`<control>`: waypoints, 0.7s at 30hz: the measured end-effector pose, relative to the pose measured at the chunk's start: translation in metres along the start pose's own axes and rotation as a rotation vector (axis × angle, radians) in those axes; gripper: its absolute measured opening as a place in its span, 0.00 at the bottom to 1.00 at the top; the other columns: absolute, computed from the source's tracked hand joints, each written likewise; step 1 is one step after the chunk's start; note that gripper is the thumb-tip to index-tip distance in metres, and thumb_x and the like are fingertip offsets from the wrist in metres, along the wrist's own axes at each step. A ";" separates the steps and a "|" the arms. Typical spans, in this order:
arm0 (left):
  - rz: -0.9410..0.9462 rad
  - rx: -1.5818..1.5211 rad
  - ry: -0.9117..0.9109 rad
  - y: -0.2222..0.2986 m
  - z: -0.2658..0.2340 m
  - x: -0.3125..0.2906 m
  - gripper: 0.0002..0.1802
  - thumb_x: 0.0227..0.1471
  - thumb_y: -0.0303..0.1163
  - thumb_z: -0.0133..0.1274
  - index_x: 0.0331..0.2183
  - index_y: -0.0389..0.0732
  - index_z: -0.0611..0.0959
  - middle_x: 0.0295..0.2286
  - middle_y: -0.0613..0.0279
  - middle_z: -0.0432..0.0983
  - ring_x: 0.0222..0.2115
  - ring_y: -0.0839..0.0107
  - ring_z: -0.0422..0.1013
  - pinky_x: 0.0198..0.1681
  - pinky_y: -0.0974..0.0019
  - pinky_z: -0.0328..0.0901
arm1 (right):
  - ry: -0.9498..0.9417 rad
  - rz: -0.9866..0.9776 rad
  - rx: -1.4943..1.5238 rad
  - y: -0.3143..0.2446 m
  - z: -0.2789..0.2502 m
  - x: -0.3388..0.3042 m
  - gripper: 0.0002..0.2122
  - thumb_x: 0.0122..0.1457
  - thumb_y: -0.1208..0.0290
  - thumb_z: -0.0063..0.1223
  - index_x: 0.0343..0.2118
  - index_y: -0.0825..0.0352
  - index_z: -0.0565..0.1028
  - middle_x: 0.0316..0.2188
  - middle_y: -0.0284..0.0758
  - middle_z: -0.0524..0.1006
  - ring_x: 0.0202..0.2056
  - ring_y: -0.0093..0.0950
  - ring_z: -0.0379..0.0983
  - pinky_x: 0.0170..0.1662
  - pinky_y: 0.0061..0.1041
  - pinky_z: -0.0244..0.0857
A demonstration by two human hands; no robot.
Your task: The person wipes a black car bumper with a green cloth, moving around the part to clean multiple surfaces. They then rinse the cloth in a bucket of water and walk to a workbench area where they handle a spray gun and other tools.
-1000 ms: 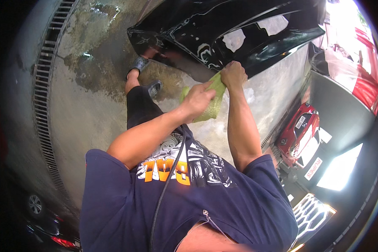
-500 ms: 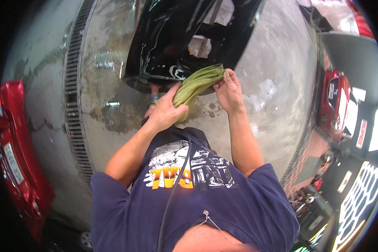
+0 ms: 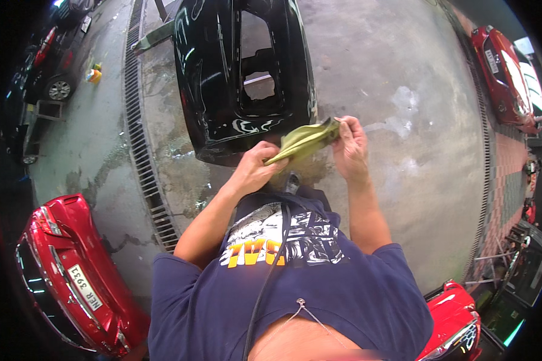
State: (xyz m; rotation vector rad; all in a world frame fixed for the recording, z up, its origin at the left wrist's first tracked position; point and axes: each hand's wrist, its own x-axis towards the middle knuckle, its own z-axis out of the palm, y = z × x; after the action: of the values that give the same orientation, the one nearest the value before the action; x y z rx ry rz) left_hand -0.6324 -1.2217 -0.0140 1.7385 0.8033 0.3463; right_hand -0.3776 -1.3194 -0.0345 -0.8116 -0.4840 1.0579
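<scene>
From my end I make out a row of dark letters and digits on the white plate of the red car at lower left. The red car at upper right wears a smaller pale plate, harder for me to read. Bold orange-yellow lettering crosses the shirt.

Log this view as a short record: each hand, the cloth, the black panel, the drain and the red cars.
Left hand: grips one end of the cloth
Right hand: pinches the other end
Cloth: yellow-green, bunched
Black panel: glossy, with openings
Drain: left of panel
Red cars: lower left, upper right, lower right
</scene>
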 end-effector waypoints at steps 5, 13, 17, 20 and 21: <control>0.061 0.151 0.046 0.029 0.024 0.015 0.14 0.59 0.37 0.62 0.34 0.34 0.85 0.31 0.51 0.78 0.32 0.62 0.74 0.35 0.58 0.66 | 0.231 -0.121 -0.357 -0.016 -0.033 -0.050 0.03 0.73 0.72 0.51 0.45 0.63 0.74 0.39 0.28 0.79 0.35 0.14 0.71 0.36 0.16 0.66; 0.153 -0.177 0.064 0.100 0.093 0.062 0.07 0.63 0.25 0.58 0.33 0.36 0.77 0.25 0.71 0.71 0.27 0.84 0.64 0.27 0.72 0.61 | 0.215 -0.193 -0.684 -0.062 -0.070 -0.115 0.11 0.67 0.79 0.44 0.40 0.70 0.81 0.38 0.27 0.73 0.39 0.18 0.67 0.47 0.18 0.61; 0.169 -0.376 -0.062 0.132 0.132 0.075 0.04 0.62 0.22 0.57 0.35 0.35 0.77 0.29 0.69 0.75 0.30 0.83 0.68 0.29 0.72 0.66 | 0.065 -0.213 -0.756 -0.085 -0.099 -0.131 0.13 0.69 0.71 0.45 0.47 0.68 0.81 0.46 0.30 0.74 0.46 0.21 0.69 0.54 0.22 0.61; 0.309 -0.353 -0.155 0.149 0.150 0.068 0.07 0.60 0.24 0.59 0.39 0.34 0.79 0.31 0.64 0.76 0.33 0.80 0.70 0.33 0.69 0.68 | 0.178 0.069 -0.204 -0.072 -0.113 -0.133 0.17 0.72 0.60 0.47 0.52 0.67 0.78 0.50 0.32 0.74 0.51 0.24 0.71 0.57 0.25 0.64; 0.330 -0.412 -0.207 0.153 0.155 0.065 0.08 0.59 0.25 0.60 0.40 0.33 0.80 0.32 0.63 0.76 0.34 0.78 0.71 0.36 0.67 0.69 | 0.296 0.186 0.099 -0.064 -0.116 -0.133 0.18 0.73 0.56 0.48 0.52 0.67 0.77 0.50 0.32 0.75 0.52 0.24 0.72 0.57 0.26 0.66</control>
State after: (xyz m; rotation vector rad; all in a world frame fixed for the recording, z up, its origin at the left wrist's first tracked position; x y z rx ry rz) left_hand -0.4407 -1.3116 0.0673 1.4812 0.2671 0.5043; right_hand -0.3171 -1.4958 -0.0530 -0.9194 -0.1059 1.1001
